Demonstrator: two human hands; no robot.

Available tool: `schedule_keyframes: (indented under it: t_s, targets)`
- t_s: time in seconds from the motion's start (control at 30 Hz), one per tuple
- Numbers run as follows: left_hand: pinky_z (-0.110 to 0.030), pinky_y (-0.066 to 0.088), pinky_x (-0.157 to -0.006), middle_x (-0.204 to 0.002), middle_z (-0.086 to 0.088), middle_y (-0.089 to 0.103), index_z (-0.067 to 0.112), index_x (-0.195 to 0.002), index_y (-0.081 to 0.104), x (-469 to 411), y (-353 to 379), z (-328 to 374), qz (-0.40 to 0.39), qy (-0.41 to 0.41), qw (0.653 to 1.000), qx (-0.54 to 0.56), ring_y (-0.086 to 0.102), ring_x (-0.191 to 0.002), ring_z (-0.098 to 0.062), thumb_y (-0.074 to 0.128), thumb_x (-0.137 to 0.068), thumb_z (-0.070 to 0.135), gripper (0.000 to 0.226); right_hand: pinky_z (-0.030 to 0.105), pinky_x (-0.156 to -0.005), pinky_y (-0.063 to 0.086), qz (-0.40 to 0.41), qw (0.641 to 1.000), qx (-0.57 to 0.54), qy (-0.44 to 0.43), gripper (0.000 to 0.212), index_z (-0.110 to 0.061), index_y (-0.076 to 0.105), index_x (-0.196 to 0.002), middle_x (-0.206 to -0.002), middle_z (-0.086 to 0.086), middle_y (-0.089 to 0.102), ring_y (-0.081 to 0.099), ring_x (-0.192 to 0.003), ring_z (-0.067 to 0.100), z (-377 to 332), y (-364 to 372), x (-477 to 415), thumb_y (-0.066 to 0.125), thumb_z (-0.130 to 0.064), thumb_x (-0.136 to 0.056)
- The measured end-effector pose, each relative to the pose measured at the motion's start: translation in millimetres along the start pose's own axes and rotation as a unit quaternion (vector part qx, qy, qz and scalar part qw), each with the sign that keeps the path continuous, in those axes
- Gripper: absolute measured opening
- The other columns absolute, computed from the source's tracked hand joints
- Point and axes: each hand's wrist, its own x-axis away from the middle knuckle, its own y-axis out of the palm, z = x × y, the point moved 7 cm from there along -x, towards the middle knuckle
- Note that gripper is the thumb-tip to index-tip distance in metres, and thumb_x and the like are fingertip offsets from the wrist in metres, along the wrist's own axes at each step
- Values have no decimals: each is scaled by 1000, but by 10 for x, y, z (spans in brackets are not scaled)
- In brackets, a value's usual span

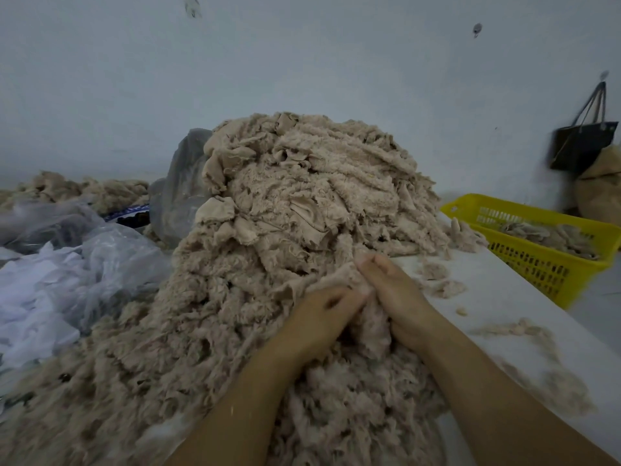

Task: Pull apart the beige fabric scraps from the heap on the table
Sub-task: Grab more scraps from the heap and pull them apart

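Head view: both hands meet at the heap's near right edge.
Left hand (317, 312): fingers curled, pinching a beige scrap (339, 280).
Right hand (395, 297): fingers pinching that scrap.
Heap (268, 264): centre of the table (504, 297).
Yellow basket (537, 237): far right.

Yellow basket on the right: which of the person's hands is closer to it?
Right. The right hand lies between the left hand and the yellow basket; both grip beige scraps.
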Motion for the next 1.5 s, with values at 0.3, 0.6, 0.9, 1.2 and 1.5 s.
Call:
schedule_keyframes:
  t_s: [0.3, 0.6, 0.9, 1.2, 1.5]
  targets:
    - [-29, 50, -67, -72, -5, 67, 12, -101, 67, -107, -347, -187, 117, -63, 852, 506, 60, -66, -15, 66, -80, 31, 28, 9, -54, 37, -114, 955, 272, -36, 34, -41, 61, -66, -60, -21, 57, 51, -56, -6, 31, 298, 104, 58, -73, -75]
    - [-15, 39, -45, -58, 5, 55, 11, -104, 63, -93, -714, -364, 230, -43, 715, 658, 37, -44, -4, 51, -102, 17, 13, 42, -102, 44, 82, 990, 118, -1, 46, -42, 70, -59, -105, -10, 72, 60, -114, 11, -60, -109, -9, 48, -69, -88]
    - [-16, 39, -43, -63, 3, 63, 10, -91, 68, -87, -707, -323, 237, -40, 673, 700, 46, -44, -3, 51, -103, 19, 22, 39, -97, 42, 189, 975, 81, -83, 57, -31, 67, -54, -110, -15, 69, 54, -115, 4, -191, -292, 16, 40, -48, -102]
    - [-28, 55, -71, -79, 15, 72, 36, -89, 68, 32, -737, -224, 289, -47, 935, 201, 68, -81, -14, 55, -101, 31, 19, 9, -74, 31, 192, 961, 167, -106, 44, -30, 67, -86, -97, -33, 54, 43, -86, -32, -188, -381, 68, 32, -51, -104]
    - [-55, 54, -84, -135, -20, 59, 17, -140, 52, -35, -676, -354, 248, -103, 710, 651, 59, -120, -38, 41, -106, 27, 37, 14, -71, 33, 169, 962, 187, -110, 56, -31, 66, -84, -89, -41, 52, 44, -82, -35, -222, -251, 76, 27, -70, -94]
